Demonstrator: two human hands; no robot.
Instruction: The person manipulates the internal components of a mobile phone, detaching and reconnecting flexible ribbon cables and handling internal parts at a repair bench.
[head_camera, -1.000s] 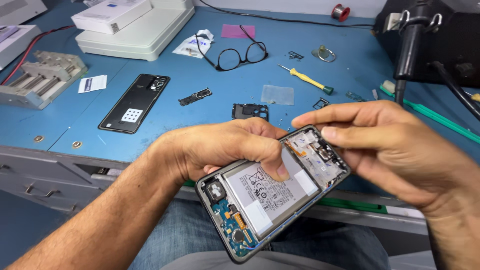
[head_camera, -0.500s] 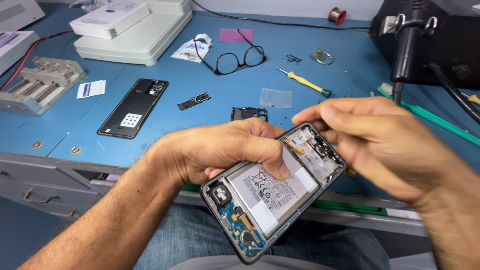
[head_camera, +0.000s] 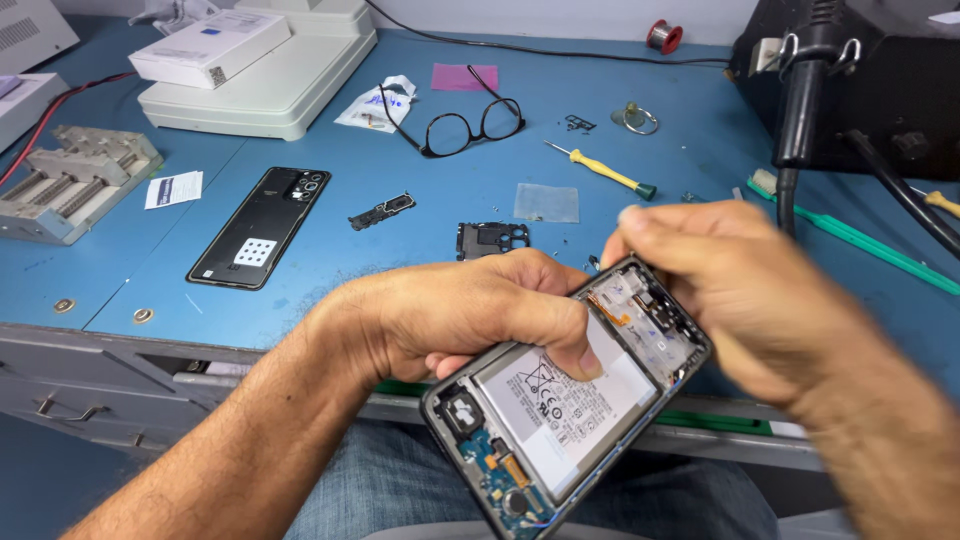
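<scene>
My left hand (head_camera: 455, 315) has its grip pinching the opened phone (head_camera: 565, 395), thumb pressed on the battery, above my lap at the bench (head_camera: 400, 250) edge. My right hand (head_camera: 745, 285), blurred, pinches at the phone's top end. The black back cover (head_camera: 260, 227) lies on the bench beyond.

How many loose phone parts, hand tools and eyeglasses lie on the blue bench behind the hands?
Phone parts: 3 (black back cover, small black module, black bracket frame)
Hand tools: 2 (yellow screwdriver, green brush)
Eyeglasses: 1 (black glasses)
Total: 6
</scene>
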